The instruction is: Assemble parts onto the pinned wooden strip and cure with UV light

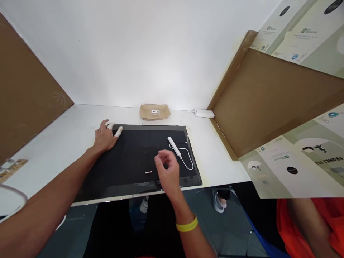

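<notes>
Worktop [215, 154] edges give me my bearings: a black mat [129, 154] lies along the near edge, and on it, close to that edge, I see the small pale stick [148, 172] lying flat and by itself. The left hand [104, 138] is at the mat's far left corner, fingers spread and grip open, with white covers [118, 132] on two digits; I cannot tell how firmly it presses. The right hand [169, 170] hangs over the near edge, right of the stick and apart from it. Its fingers curl toward the thumb and nothing shows between them, but the fingertips turn inward, so I cannot tell whether that grip is closed on something small.

Beyond the right hand, toward the mat's far right corner, a slim white device [174, 147] lies aslant, its white cable [192, 165] looped beside it. At the worktop's far edge I see a cardboard tray [147, 115] with a small white item [154, 111] in it, and further right a white power unit [204, 113].

For good work here, I judge that the left hand should bear down lightly and evenly, so the mat does not creep. Something as thin as the stick calls for a fingertip pinch across its middle, from straight above, because a sideways push could roll it off the near edge. The right wrist does best clear of the loop, since a snag would drag the device.
</notes>
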